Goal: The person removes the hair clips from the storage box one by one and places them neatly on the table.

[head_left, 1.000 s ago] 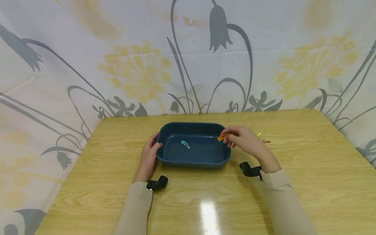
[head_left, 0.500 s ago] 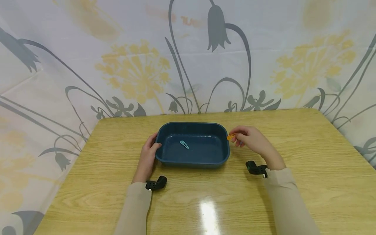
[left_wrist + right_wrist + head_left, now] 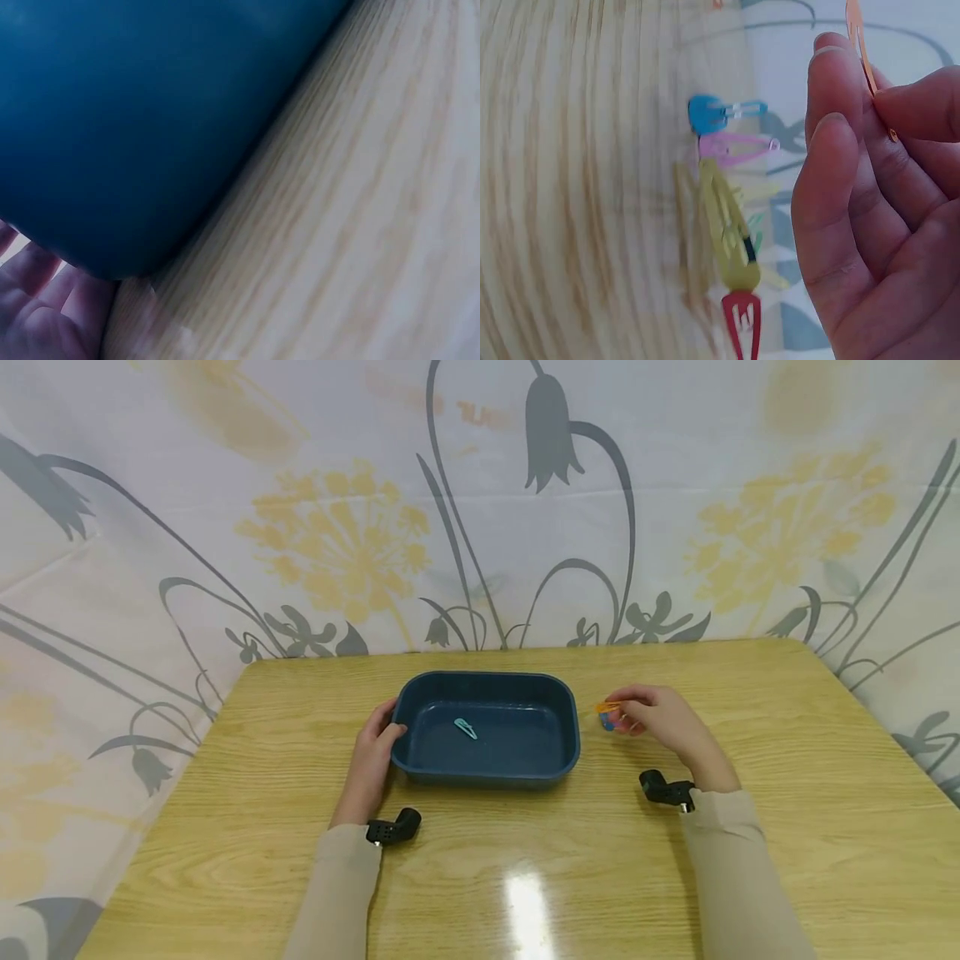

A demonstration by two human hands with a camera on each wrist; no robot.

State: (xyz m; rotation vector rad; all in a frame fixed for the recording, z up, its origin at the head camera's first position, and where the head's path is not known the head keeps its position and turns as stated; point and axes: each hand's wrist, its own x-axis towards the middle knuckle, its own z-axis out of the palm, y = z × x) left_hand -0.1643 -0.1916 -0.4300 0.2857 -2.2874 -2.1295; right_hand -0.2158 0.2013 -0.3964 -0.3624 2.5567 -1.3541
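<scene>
My left hand [image 3: 375,743] grips the left end of a dark blue rectangular dish [image 3: 487,774], thumb over its rim; the left wrist view shows fingers [image 3: 30,266] against the dish wall. Inside the dish lies a light blue snap hair clip [image 3: 465,728]. To the right of the dish, my right hand [image 3: 660,718] pinches an orange snap hair clip [image 3: 862,56] between thumb and fingers. Near that hand are more hair clips: a blue one [image 3: 705,114], a pink one [image 3: 739,149], a yellow one [image 3: 720,221] and a red one [image 3: 741,315].
The wooden table [image 3: 450,877] reaches back to a white cloth [image 3: 480,527] printed with grey and yellow flowers. A black camera [image 3: 397,827] sits on the left wrist and another black camera [image 3: 663,789] on the right wrist.
My right hand has moved right, from over the dish's right rim to beside it, still pinching the orange hair clip. A blue hair clip now shows beneath it. The left hand keeps its grip.
</scene>
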